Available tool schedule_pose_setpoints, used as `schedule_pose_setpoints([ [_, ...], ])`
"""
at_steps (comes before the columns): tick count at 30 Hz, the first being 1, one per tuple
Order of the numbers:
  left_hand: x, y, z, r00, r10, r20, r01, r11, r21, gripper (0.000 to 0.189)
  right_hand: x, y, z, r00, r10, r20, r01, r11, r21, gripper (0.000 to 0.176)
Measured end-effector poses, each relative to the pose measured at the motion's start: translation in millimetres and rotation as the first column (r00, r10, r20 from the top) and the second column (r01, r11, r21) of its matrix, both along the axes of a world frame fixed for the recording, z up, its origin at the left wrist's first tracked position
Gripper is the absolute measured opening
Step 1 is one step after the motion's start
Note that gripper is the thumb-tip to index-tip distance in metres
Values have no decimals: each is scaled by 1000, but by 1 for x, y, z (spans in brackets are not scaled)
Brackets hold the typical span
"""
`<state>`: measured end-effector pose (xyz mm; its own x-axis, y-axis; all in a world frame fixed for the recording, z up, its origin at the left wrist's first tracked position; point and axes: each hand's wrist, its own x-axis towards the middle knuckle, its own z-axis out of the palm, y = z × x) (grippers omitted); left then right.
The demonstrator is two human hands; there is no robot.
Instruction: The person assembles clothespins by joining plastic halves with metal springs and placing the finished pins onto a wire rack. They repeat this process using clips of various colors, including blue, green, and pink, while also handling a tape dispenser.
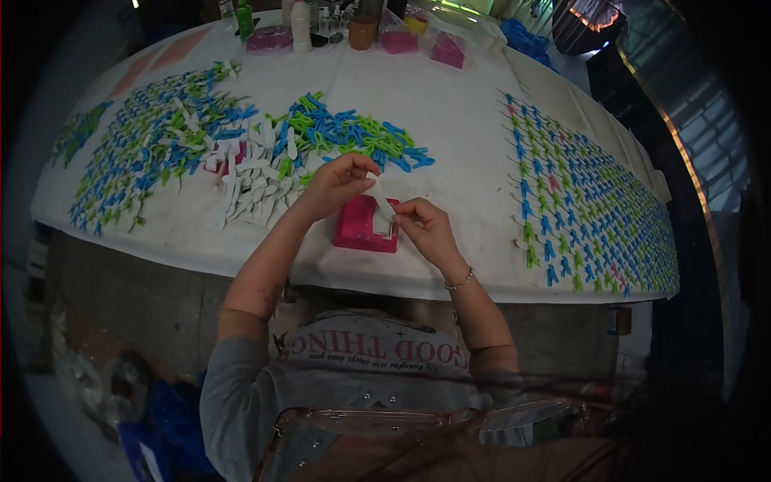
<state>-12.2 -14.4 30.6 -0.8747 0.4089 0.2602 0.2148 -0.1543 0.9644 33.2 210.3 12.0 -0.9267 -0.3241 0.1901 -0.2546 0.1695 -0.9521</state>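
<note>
Head view. The left hand [337, 186] and the right hand [426, 229] are meeting just above the pink block [357, 231], which is lying on the table [458, 104] at its near edge. Both hands are holding one white plastic piece [381, 195] between them. The left hand's fingers are curling inward and pinching the upper end of the piece. The right hand's thumb and fingertips are closing on its lower end, directly over the block's right side. A bracelet [459, 279] is circling the right wrist.

Left of the pink block, a pile of white pieces [257, 181] is lying loose. Beyond the block, toward the far side of the table, a heap of blue and green pieces [353, 132] is spreading out. Farther left of the block, a wider scatter of blue and green pieces [152, 153] is covering the cloth. Well to the right of the block, blue and green clips [578, 201] are lying in ordered rows. Far beyond the block, at the table's back edge, bottles and pink bags [301, 24] are standing together.
</note>
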Motion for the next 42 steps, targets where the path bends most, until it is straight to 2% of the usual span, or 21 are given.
schedule_pose_setpoints([
  [1,-1,0,-1,1000,8,2,-8,1000,0,17,-2,-2,-3,994,-26,-110,35,996,80,13],
  [2,-1,0,-2,999,31,-8,-31,999,-32,15,-3,-3,-7,994,-18,-108,27,996,81,13],
  [4,-2,-2,-5,998,59,-16,-60,996,-64,13,-2,-11,-6,968,-83,-239,121,982,147,15],
  [7,-4,-6,-12,989,99,-112,-110,990,-92,9,-4,-17,-12,956,-93,-277,145,974,173,16],
  [8,-5,-9,-13,974,112,-199,-140,981,-133,8,-5,-18,-13,957,-90,-275,141,975,173,16],
  [9,-4,-11,-11,951,119,-285,-173,970,-171,8,-6,-19,-13,950,-73,-304,138,971,197,17],
  [14,3,-20,-8,930,89,-357,-200,937,-288,8,-7,-14,-8,946,-14,-325,109,954,278,16],
  [16,3,-21,-14,923,69,-379,-207,919,-336,9,-11,-6,-12,854,91,-512,117,926,360,15],
  [18,3,-19,-25,887,11,-461,-222,887,-405,11,-12,1,-15,842,98,-531,123,922,367,16],
  [26,6,4,-33,858,-44,-511,-219,869,-443,11,-12,25,-9,812,84,-577,204,886,417,19],
  [28,6,9,-31,842,-77,-535,-216,858,-465,11,-13,25,0,895,-59,-443,213,928,307,22],
  [29,6,12,-31,834,-85,-545,-219,856,-469,11,-15,24,2,894,-59,-443,212,928,305,22],
  [31,6,18,-30,825,-94,-557,-223,852,-474,11,-21,20,6,957,-114,-267,142,986,89,29],
  [32,6,22,-30,827,-86,-556,-226,855,-467,10,-22,17,9,957,-113,-268,141,986,88,29],
  [34,8,24,-31,827,-75,-557,-231,858,-459,10,-25,8,12,998,-58,-40,48,977,-209,39],
  [35,8,25,-33,848,-28,-530,-235,875,-423,9,-24,4,10,998,-55,-42,45,977,-208,39],
  [37,10,24,-35,865,21,-501,-245,890,-386,9,-22,-4,2,996,33,77,0,919,-395,45],
  [39,14,23,-37,941,108,-322,-209,932,-296,12,-20,-10,-13,997,27,77,3,930,-367,45],
  [42,17,21,-42,946,117,-302,-215,925,-314,12,-19,-16,-29,995,14,94,18,943,-332,45],
])
